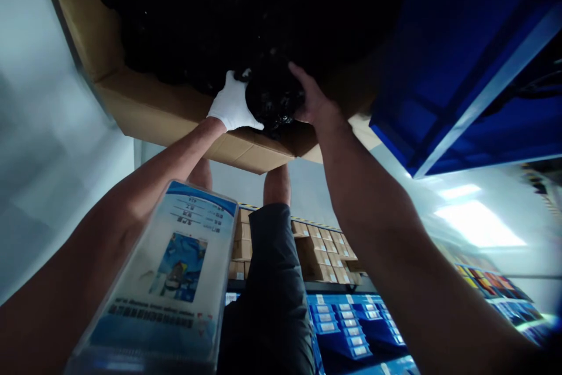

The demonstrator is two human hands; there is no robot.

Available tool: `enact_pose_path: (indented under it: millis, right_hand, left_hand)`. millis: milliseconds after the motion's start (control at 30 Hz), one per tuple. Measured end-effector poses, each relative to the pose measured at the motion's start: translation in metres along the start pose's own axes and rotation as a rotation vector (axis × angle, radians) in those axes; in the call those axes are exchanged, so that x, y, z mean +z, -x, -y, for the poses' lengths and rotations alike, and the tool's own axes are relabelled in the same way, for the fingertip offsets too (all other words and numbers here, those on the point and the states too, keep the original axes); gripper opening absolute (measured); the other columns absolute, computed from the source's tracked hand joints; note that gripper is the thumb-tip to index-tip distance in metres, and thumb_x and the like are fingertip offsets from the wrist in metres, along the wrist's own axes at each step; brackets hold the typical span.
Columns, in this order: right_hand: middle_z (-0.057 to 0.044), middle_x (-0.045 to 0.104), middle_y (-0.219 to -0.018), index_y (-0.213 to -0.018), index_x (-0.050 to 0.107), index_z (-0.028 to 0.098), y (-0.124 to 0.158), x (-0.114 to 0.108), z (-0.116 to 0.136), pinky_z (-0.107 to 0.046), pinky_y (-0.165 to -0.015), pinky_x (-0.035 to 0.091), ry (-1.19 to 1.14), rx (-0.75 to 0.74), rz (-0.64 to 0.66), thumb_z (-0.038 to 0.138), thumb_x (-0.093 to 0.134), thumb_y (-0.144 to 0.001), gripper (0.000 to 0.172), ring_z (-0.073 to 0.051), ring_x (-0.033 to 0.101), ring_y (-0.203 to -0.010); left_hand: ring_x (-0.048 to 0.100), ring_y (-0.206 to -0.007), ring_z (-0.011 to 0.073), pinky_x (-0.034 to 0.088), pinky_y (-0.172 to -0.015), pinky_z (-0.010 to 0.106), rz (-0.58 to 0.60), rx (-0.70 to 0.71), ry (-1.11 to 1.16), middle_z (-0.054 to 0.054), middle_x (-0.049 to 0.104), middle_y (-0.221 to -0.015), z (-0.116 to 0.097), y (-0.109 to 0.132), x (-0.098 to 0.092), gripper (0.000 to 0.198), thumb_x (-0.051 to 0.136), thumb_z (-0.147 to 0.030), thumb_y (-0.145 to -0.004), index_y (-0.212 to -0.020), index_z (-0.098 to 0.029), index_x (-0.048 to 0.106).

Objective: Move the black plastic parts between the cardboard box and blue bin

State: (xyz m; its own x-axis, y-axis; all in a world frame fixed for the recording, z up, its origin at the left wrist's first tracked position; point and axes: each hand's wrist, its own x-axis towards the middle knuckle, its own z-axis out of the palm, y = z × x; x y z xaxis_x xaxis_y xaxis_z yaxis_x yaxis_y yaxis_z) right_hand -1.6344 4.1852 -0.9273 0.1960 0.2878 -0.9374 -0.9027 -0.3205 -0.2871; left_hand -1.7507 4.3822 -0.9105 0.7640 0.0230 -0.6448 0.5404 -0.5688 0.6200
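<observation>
Head camera, and the view is tipped steeply, so shelves and ceiling lights sit at the bottom of the picture. Both hands meet at a black, glossy bundle (273, 96), shiny like bagged parts, at the near edge of a cardboard box (144, 112) full of more dark pieces. The left hand (234, 105), in a white glove, cups the bundle's left side, fingers curled under it. The right hand (312, 99), bare, presses in from the right, thumb on top. So each grip is closed around the bundle, squeezing it between them. A clear badge holder (169, 281) dangles close to the lens. A blue bin (456, 71) sits just right of the box. A dark trouser leg (274, 281) runs down the middle, with stacked cartons (322, 249) and labelled blue bins (346, 322) beyond. The risk I see: that slick wrapping could slide out between glove and bare palm, and the swinging badge may block the sightline.
</observation>
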Motion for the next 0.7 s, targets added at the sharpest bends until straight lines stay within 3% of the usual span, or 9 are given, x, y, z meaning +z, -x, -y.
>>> enact_pose_path:
  millis: [167, 300, 433, 567, 700]
  right_hand:
    - [-0.005, 0.088, -0.117, -0.102, 0.083, 0.024, 0.005, 0.017, 0.021, -0.054, -0.132, 0.055, 0.012, -0.018, 0.093, 0.063, 0.055, -0.116, 0.051, -0.027, 0.075, -0.143]
    - [-0.003, 0.087, -0.11, -0.095, 0.079, 0.029, 0.019, 0.036, 0.031, -0.056, -0.123, 0.066, -0.016, -0.127, 0.176, 0.073, 0.069, -0.105, 0.046, -0.033, 0.079, -0.134]
    - [0.0, 0.084, -0.099, -0.098, 0.074, 0.031, 0.045, 0.059, 0.04, -0.05, -0.115, 0.071, -0.14, -0.251, 0.28, 0.071, 0.074, -0.102, 0.041, -0.027, 0.082, -0.119]
    - [0.001, 0.081, -0.094, -0.095, 0.072, 0.029, 0.078, 0.073, 0.049, -0.045, -0.106, 0.074, -0.186, -0.323, 0.302, 0.073, 0.077, -0.1, 0.045, -0.026, 0.082, -0.112]
    - [0.001, 0.081, -0.093, -0.094, 0.072, 0.029, 0.111, 0.067, 0.061, -0.043, -0.101, 0.076, -0.19, -0.371, 0.245, 0.071, 0.082, -0.097, 0.043, -0.028, 0.082, -0.116]
  left_hand:
    - [0.068, -0.14, 0.045, 0.058, -0.127, 0.057, -0.115, -0.084, -0.023, 0.019, 0.044, -0.169, -0.008, 0.017, -0.031, 0.143, 0.117, -0.047, -0.042, -0.164, -0.031, 0.045]
    - [0.072, -0.135, 0.0403, 0.063, -0.122, 0.055, -0.198, -0.063, -0.022, 0.017, 0.044, -0.166, -0.026, 0.039, -0.06, 0.132, 0.116, -0.054, -0.051, -0.162, -0.032, 0.047]
    - [0.075, -0.131, 0.037, 0.065, -0.117, 0.056, -0.309, -0.01, -0.065, 0.016, 0.044, -0.165, -0.05, 0.065, -0.085, 0.12, 0.113, -0.048, -0.063, -0.162, -0.03, 0.047]
    - [0.074, -0.137, 0.0439, 0.065, -0.118, 0.061, -0.369, -0.011, -0.116, 0.015, 0.045, -0.163, -0.075, 0.086, -0.099, 0.116, 0.113, -0.035, -0.063, -0.159, -0.029, 0.049]
    - [0.064, -0.152, 0.0518, 0.059, -0.127, 0.07, -0.425, 0.011, -0.104, 0.015, 0.047, -0.16, -0.106, 0.103, -0.107, 0.11, 0.112, -0.037, -0.064, -0.156, -0.028, 0.052]
